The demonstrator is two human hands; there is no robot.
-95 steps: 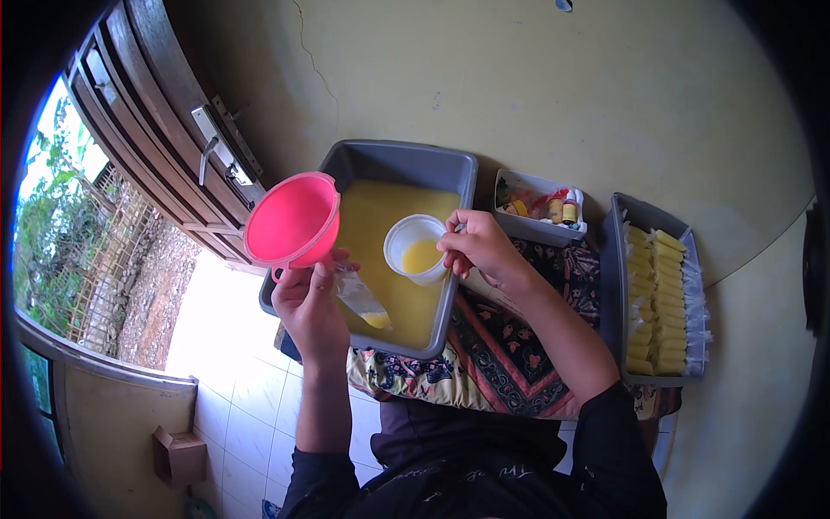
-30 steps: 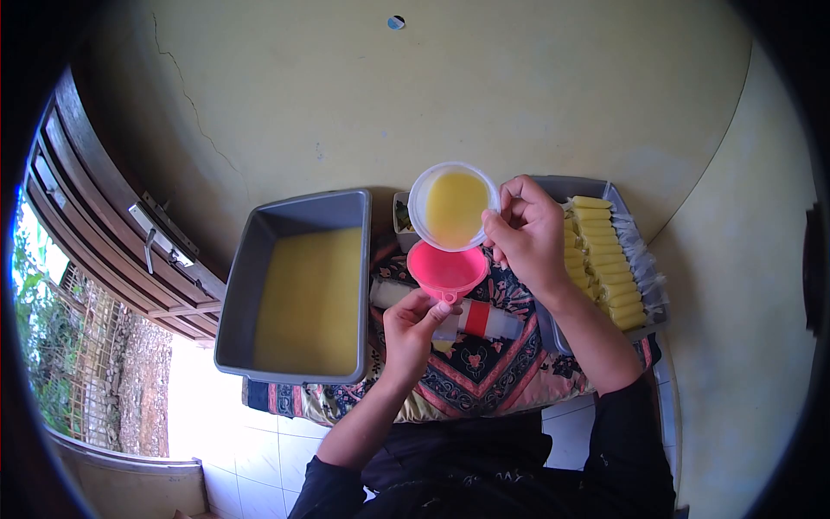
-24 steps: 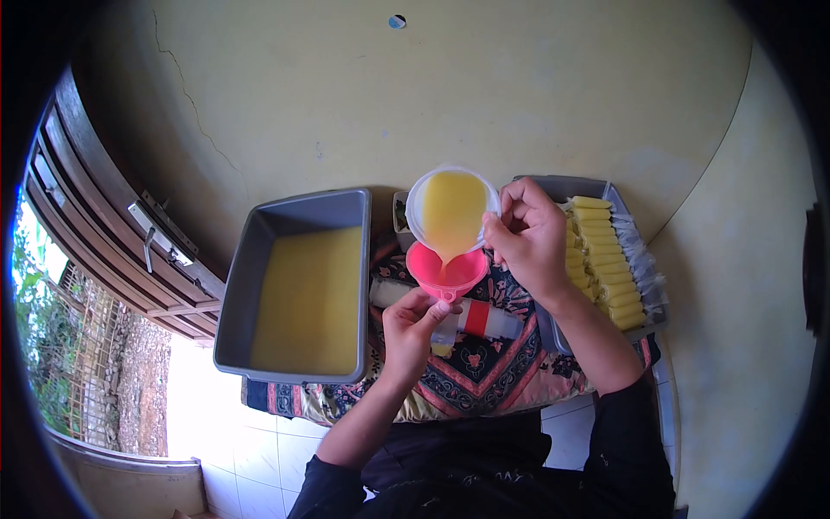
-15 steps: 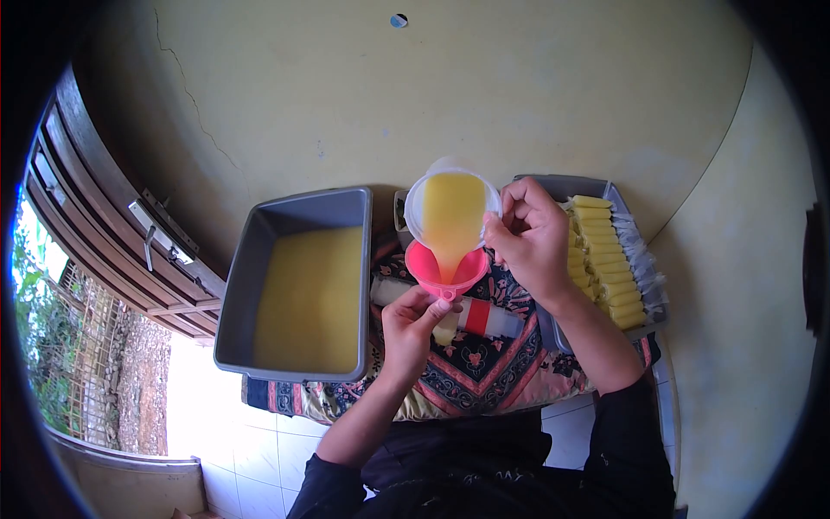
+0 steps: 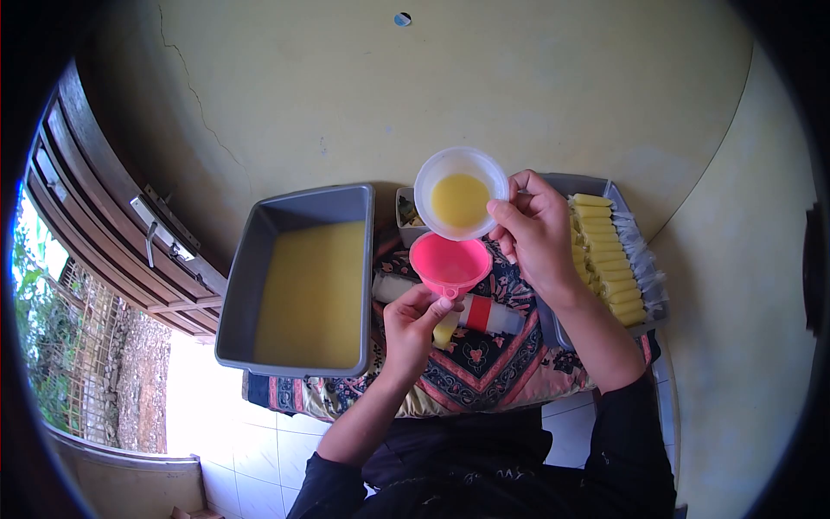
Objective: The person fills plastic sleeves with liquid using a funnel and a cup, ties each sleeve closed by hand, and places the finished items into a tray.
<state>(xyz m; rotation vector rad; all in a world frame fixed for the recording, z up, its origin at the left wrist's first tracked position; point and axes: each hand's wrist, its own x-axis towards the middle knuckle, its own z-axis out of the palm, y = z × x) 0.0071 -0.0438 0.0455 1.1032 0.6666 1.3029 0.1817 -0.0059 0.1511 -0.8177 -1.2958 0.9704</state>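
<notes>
My left hand [image 5: 406, 327] is closed around the neck of a pink funnel [image 5: 445, 264], with its wide mouth facing up. Beneath the fingers hangs a narrow plastic bag [image 5: 444, 331] with yellow liquid in it; its top is hidden by the hand. Just above the funnel, my right hand [image 5: 540, 232] pinches the rim of a translucent plastic cup [image 5: 429, 186]. Some yellow liquid sits in the bottom of this cup, and none is seen pouring out.
A large grey tub [image 5: 238, 320] of yellow liquid stands at the left. On the right, a grey tray [image 5: 566, 183] holds rows of filled yellow bags [image 5: 605, 259]. A roll with a red band [image 5: 476, 313] lies on the patterned cloth [image 5: 467, 381], near a small white container [image 5: 405, 227].
The cup has tipped back more level and moved slightly up, and the stream into the funnel has stopped. Less liquid shows in the cup. My left hand stays in place with the funnel.
</notes>
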